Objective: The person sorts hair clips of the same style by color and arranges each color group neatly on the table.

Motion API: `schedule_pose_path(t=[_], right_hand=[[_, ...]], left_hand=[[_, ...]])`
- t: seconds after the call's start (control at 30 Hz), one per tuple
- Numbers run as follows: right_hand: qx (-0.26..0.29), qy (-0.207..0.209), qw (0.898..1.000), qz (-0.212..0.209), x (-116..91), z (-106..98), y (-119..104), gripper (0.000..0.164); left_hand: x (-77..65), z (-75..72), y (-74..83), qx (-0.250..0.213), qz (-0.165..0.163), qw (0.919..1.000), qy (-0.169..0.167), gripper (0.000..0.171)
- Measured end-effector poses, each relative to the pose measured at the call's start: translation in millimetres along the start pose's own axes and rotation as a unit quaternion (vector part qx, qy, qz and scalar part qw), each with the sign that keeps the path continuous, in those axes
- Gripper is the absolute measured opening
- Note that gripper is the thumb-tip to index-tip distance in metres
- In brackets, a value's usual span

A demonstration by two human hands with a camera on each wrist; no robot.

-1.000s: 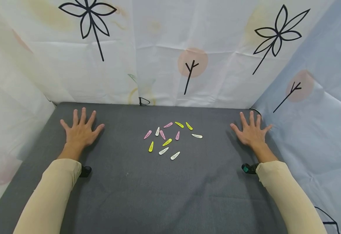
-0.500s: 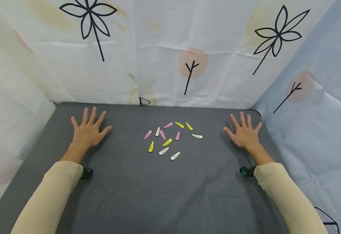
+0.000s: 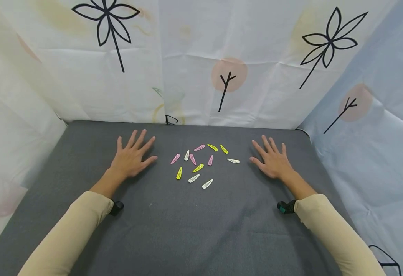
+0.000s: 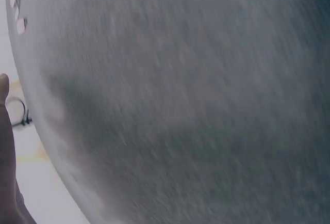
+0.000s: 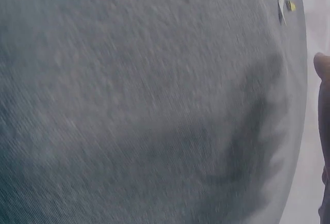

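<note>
Several snap hair clips in pink, yellow and white lie scattered on the dark grey cloth, among them a pink clip [image 3: 175, 158], a yellow clip [image 3: 179, 173] and a white clip [image 3: 207, 184]. My left hand [image 3: 129, 159] is spread left of the clips, its fingers straight and holding nothing. To their right my right hand [image 3: 273, 161] is also spread, nearest a white clip [image 3: 233, 161]. Both hands cast shadows and appear raised over the cloth. In the right wrist view a white clip [image 5: 281, 4] shows near the top edge, with part of the right hand [image 5: 324, 100] at the side.
The grey cloth-covered table [image 3: 194, 234] reaches back to a white curtain [image 3: 187, 46] printed with leaves and trees. More curtain hangs along the left and right sides. A dark wrist strap [image 3: 116, 208] shows at the left cuff and another strap [image 3: 286, 207] at the right.
Both hands have moved inward toward the clips, the left hand to the right and the right hand to the left. The fingers stay spread. The clips have not moved.
</note>
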State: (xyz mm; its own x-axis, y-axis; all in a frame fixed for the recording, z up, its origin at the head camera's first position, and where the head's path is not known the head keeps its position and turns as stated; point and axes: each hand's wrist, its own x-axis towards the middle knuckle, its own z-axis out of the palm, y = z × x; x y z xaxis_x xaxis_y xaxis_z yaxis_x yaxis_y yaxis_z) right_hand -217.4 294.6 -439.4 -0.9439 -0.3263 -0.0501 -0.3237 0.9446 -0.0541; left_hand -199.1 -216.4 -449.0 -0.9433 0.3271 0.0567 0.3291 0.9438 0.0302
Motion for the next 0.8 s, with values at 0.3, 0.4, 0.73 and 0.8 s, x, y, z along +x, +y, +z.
schedule_pose_path(t=[0.3, 0.4, 0.73, 0.8], right_hand=[[0.006, -0.003, 0.998, -0.070, -1.0, 11.4, -19.6, 0.065], [0.016, -0.005, 0.997, -0.081, -2.6, 13.7, -25.0, 0.064], [0.035, -0.009, 0.993, -0.115, -11.0, 12.9, -41.1, 0.060], [0.041, -0.002, 0.992, -0.121, -12.5, 13.4, -42.3, 0.058]], left_hand=[[5.1, 3.7, 35.5, -0.002, 0.079, 0.9967, 0.019, 0.072], [5.1, 5.6, 45.9, -0.006, 0.103, 0.9945, 0.017, 0.071], [4.5, 9.8, 75.6, -0.008, 0.159, 0.9871, -0.021, 0.061], [4.0, 10.0, 80.3, -0.013, 0.170, 0.9852, -0.024, 0.060]])
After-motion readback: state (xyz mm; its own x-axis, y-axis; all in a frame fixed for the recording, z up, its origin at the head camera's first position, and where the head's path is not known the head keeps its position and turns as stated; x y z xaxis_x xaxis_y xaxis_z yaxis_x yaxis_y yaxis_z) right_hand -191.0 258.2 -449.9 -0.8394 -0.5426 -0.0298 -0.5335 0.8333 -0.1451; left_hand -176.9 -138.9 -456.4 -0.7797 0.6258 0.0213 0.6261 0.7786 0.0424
